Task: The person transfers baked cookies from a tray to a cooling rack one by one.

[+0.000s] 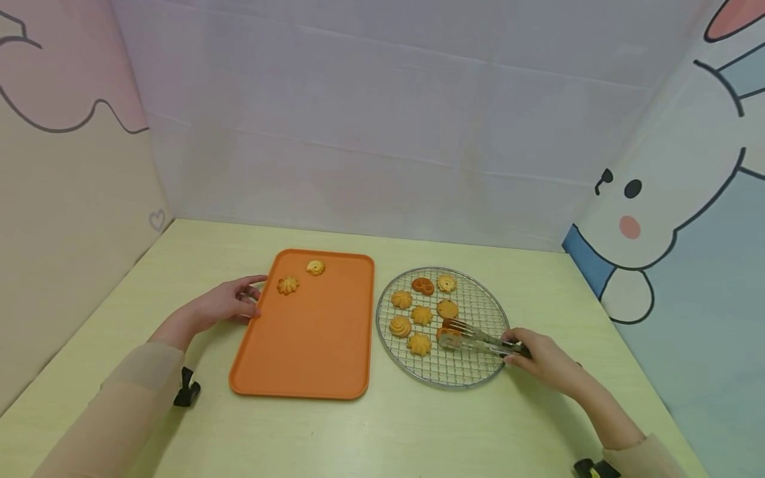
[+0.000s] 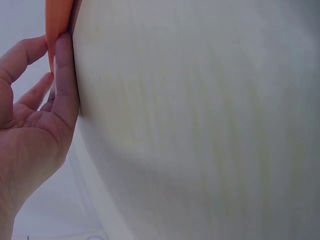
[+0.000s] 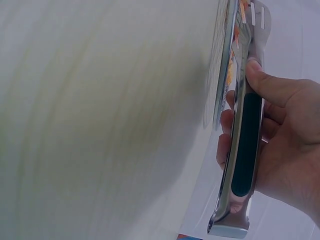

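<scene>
An orange tray (image 1: pixel 305 338) lies on the table, and my left hand (image 1: pixel 230 302) holds its left edge. In the left wrist view, the thumb and a finger of that hand meet the tray's rim (image 2: pixel 59 17) from either side. A flower-shaped cookie (image 1: pixel 288 285) and a round cookie (image 1: pixel 315 267) lie at the tray's upper left. My right hand (image 1: pixel 544 358) grips metal tongs (image 3: pixel 245 145) with dark green handle inserts. The tongs' slotted ends reach over a reddish-brown cookie (image 1: pixel 443 334), partly hidden, on a round wire rack (image 1: pixel 478 302). Whether they clamp it I cannot tell.
Several other cookies sit on the rack, including a pretzel-shaped one (image 1: pixel 423 286), a swirled one (image 1: pixel 400 326) and a flat round one (image 1: pixel 447 309). The rack stands just right of the tray on a pale wooden table (image 1: pixel 269 438). White and cartoon-printed walls (image 1: pixel 358 133) enclose the table.
</scene>
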Demonstrator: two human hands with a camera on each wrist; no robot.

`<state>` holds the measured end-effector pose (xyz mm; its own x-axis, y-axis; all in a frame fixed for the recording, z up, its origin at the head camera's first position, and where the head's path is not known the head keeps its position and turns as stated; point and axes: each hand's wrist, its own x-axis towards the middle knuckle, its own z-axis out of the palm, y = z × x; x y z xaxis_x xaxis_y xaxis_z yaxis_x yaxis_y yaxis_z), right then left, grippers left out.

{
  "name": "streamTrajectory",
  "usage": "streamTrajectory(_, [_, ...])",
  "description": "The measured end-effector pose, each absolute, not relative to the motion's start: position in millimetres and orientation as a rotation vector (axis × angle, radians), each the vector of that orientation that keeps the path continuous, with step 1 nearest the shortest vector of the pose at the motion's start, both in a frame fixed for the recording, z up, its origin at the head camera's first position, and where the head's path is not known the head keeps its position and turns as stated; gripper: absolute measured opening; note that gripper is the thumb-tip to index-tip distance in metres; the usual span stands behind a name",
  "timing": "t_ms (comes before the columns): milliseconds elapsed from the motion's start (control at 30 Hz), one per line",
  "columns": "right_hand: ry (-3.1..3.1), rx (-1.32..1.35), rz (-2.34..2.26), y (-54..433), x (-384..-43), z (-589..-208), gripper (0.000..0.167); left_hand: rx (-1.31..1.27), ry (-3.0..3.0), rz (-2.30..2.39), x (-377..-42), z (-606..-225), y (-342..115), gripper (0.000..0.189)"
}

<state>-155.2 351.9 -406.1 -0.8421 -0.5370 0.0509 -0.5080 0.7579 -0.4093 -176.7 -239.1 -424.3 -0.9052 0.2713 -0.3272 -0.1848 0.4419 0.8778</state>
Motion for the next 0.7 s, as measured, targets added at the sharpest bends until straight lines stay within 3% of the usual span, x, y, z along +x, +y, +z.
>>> streamTrajectory(700, [2.908,-0.789,-0.704,342.6,-155.7,-391.0,0.044,0.085,2.260,1.482,-174.0,-423.1,-239.1,0.081])
